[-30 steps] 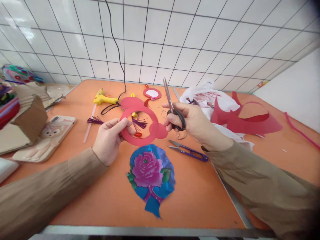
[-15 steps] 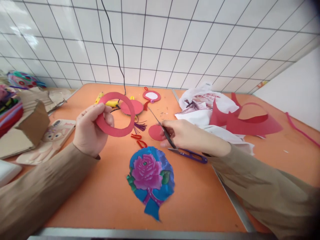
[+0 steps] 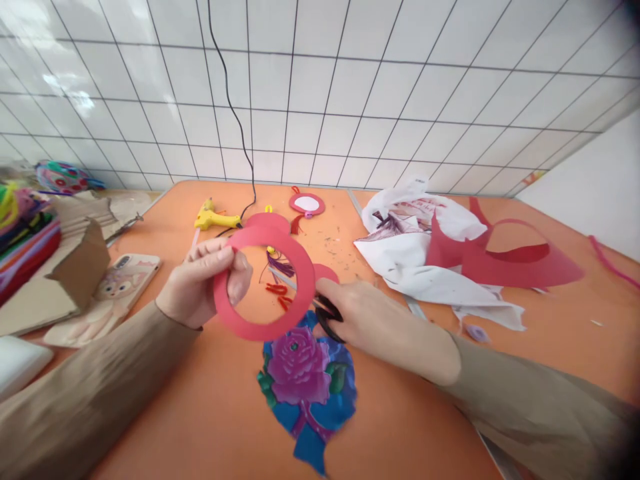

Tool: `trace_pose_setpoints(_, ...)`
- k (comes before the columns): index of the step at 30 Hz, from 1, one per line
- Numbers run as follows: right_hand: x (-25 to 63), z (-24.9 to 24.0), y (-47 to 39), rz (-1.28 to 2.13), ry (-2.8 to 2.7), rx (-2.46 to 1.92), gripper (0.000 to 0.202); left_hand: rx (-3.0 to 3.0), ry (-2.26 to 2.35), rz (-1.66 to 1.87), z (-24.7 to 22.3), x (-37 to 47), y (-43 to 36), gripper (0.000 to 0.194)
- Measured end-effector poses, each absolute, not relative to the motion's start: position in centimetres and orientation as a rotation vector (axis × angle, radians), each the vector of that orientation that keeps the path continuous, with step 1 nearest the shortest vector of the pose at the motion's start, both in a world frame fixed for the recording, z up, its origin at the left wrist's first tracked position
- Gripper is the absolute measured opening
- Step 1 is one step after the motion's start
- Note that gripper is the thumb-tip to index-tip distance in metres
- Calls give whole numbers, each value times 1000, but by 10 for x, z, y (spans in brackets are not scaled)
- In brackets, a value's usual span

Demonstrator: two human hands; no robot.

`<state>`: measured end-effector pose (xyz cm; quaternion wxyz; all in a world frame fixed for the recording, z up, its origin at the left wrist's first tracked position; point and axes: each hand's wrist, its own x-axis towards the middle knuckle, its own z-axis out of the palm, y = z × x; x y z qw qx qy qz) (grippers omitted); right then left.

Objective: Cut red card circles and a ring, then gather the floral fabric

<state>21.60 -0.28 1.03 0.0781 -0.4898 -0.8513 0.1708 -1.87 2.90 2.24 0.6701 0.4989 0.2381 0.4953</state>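
My left hand (image 3: 197, 283) pinches the edge of a flat red paper ring (image 3: 305, 283), holding it up above the table. Closed round the black handles of a pair of scissors (image 3: 330, 320) is my right hand (image 3: 375, 317). The scissors' blade points left and shows through the ring's opening, beyond the paper. Just beyond the right fingers lies a red paper disc (image 3: 327, 272), partly covered. Below both hands rests a blue cut-out with a purple flower (image 3: 300, 367), its top edge overlapped by the ring. Bent red fuzzy wires (image 3: 276, 289) show through the opening.
At the back lie a yellow glue gun (image 3: 216, 219), a red round piece (image 3: 265, 221) with a purple tassel and a white-centred ornament (image 3: 307, 204). White crumpled bags (image 3: 420, 267) and red paper scraps (image 3: 530, 267) spread right. A phone case (image 3: 127, 273) and cardboard (image 3: 65, 273) sit left.
The red ring has come right and down, nearer the right hand. The scissors have dropped lower and their blade now passes behind the ring. The view has tilted up slightly.
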Motion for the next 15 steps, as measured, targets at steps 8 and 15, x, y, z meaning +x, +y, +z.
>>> trace_pose_setpoints(8, 213, 7, -14, 395, -2650, -1329, 22, 1215, 483, 487, 4, -15, 18, 31)
trace_pose_setpoints(15, 209, 3, -16, 210, -2680, -1346, 28, 1179, 437, 322, 2, -14, 18, 36)
